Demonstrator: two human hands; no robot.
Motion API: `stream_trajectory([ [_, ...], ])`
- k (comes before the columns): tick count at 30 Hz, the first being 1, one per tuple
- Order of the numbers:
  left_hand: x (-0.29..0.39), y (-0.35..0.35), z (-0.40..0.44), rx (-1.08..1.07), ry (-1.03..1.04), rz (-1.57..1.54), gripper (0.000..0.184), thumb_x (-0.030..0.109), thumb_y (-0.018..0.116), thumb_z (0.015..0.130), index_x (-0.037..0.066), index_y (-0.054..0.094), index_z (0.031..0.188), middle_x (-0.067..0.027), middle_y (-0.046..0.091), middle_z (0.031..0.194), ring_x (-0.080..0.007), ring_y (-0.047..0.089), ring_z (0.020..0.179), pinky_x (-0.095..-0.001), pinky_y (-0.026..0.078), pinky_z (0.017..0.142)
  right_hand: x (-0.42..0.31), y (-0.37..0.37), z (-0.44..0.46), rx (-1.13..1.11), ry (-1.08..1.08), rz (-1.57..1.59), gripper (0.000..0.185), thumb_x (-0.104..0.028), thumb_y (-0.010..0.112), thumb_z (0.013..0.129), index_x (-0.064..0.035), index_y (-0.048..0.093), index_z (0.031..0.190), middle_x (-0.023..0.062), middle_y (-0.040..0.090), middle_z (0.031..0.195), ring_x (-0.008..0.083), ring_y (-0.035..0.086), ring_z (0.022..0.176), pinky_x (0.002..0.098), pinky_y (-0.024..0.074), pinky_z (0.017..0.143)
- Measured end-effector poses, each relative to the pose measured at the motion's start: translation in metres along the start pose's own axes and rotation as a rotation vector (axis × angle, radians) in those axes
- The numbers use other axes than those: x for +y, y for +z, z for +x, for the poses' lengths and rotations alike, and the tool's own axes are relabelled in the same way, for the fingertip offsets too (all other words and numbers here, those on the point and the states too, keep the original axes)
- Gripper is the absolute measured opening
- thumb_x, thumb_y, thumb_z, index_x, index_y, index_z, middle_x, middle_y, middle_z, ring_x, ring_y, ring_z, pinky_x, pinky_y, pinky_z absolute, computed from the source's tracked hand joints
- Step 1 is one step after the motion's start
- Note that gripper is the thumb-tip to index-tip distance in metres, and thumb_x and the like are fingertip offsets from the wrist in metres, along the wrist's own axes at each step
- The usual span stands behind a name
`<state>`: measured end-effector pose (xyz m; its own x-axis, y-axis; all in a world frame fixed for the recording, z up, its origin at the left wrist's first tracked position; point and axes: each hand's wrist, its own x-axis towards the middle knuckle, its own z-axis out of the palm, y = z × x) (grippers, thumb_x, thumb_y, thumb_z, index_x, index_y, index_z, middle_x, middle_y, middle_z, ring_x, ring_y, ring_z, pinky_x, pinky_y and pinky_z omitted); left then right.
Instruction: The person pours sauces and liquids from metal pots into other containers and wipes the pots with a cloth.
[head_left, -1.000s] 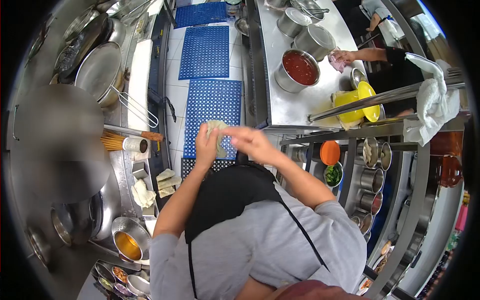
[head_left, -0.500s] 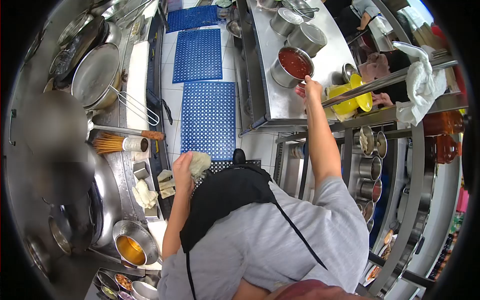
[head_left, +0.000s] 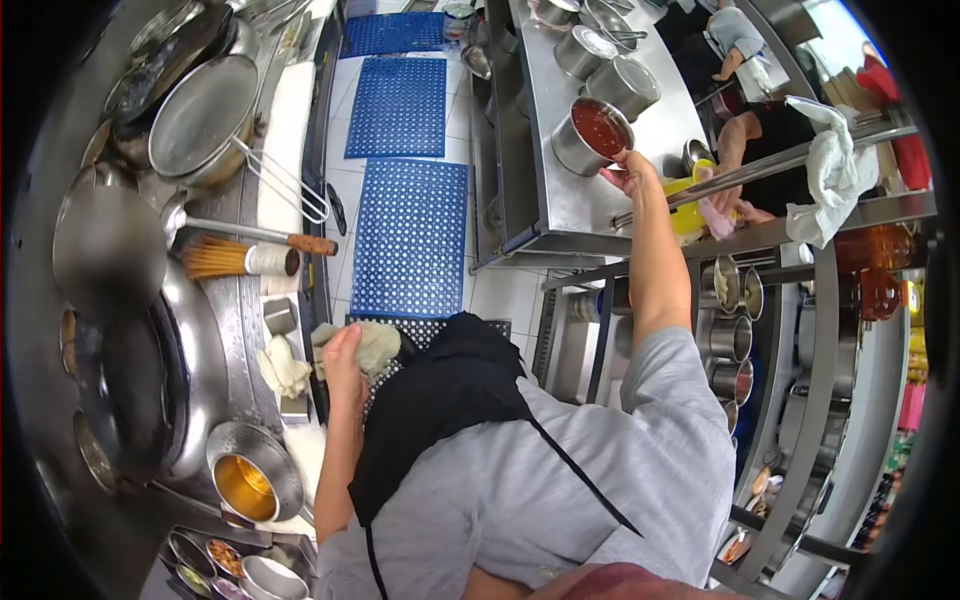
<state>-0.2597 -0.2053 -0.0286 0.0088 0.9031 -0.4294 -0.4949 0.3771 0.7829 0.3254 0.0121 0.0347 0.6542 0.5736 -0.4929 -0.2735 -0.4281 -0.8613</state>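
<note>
My left hand [head_left: 345,362] grips a pale cloth [head_left: 375,347] beside the black apron, low over the dark floor mat. Stretched out to the right, my right hand [head_left: 630,172] has its fingers at the rim of a metal pot [head_left: 570,150] of red sauce [head_left: 600,128]. The pot rests on the steel table [head_left: 665,130] and leans slightly toward my hand. Lidded metal pots [head_left: 622,88] stand just behind it.
A co-worker's hands [head_left: 728,190] hold a pink cloth by a yellow container [head_left: 686,215]. At left, a strainer [head_left: 203,115], a bamboo brush [head_left: 225,259] and a wok [head_left: 200,370] lie along the stove. Metal shelving [head_left: 780,390] stands at right.
My right hand has left the cloth and reached right to the sauce pot, which now tilts a little. My left hand has moved down and left with the cloth. The co-worker's hands moved toward the yellow container.
</note>
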Motion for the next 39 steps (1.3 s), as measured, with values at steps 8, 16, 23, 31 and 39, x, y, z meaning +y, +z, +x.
stream_trajectory([
  [8,-0.012,0.004,-0.060,0.220,0.113,-0.084,0.024,0.018,0.057,0.098,-0.004,0.066,0.097,-0.0105,0.070,0.089,-0.0178,0.068,0.077,-0.0303,0.056,0.073,0.007,0.011,-0.004,0.033,-0.102,0.023,0.021,-0.001,0.054,0.080,0.0048,0.057,0.100,0.0112,0.060,0.081,0.0286,0.066,0.064,0.0381,0.0636,0.055],
  [16,-0.049,0.028,-0.118,0.317,0.117,-0.110,0.030,0.023,0.057,0.099,-0.005,0.066,0.097,-0.0123,0.070,0.089,-0.0197,0.069,0.077,-0.0305,0.056,0.072,0.016,0.008,-0.045,-0.013,-0.171,0.021,0.017,0.003,0.054,0.079,0.0121,0.058,0.094,0.0176,0.065,0.082,0.0256,0.064,0.057,0.0337,0.0607,0.049],
  [23,-0.063,0.043,-0.153,0.382,0.155,-0.146,0.027,0.023,0.059,0.098,-0.003,0.066,0.097,-0.0113,0.070,0.090,-0.0192,0.069,0.078,-0.0307,0.055,0.073,0.029,0.002,-0.080,-0.271,-0.249,-0.129,0.007,0.002,0.054,0.080,0.0091,0.055,0.082,0.0161,0.062,0.076,0.0251,0.065,0.058,0.0329,0.0627,0.056],
  [31,-0.061,0.031,-0.194,0.439,0.240,-0.191,0.028,0.022,0.058,0.096,-0.005,0.064,0.102,-0.0129,0.069,0.096,-0.0216,0.068,0.086,-0.0343,0.055,0.080,0.029,0.023,-0.193,-0.675,-0.259,-0.322,0.008,-0.003,0.059,0.082,0.0052,0.060,0.084,0.0103,0.063,0.076,0.0188,0.064,0.061,0.0309,0.0592,0.056],
  [39,-0.058,0.002,-0.262,0.513,0.471,-0.381,0.015,0.013,0.065,0.091,0.001,0.067,0.100,-0.0045,0.069,0.092,-0.0121,0.065,0.082,-0.0278,0.053,0.075,0.020,0.079,-0.337,-1.210,-0.316,-0.575,0.004,-0.009,0.062,0.082,-0.0059,0.061,0.080,-0.0031,0.055,0.067,0.0084,0.057,0.057,0.0296,0.0543,0.053],
])
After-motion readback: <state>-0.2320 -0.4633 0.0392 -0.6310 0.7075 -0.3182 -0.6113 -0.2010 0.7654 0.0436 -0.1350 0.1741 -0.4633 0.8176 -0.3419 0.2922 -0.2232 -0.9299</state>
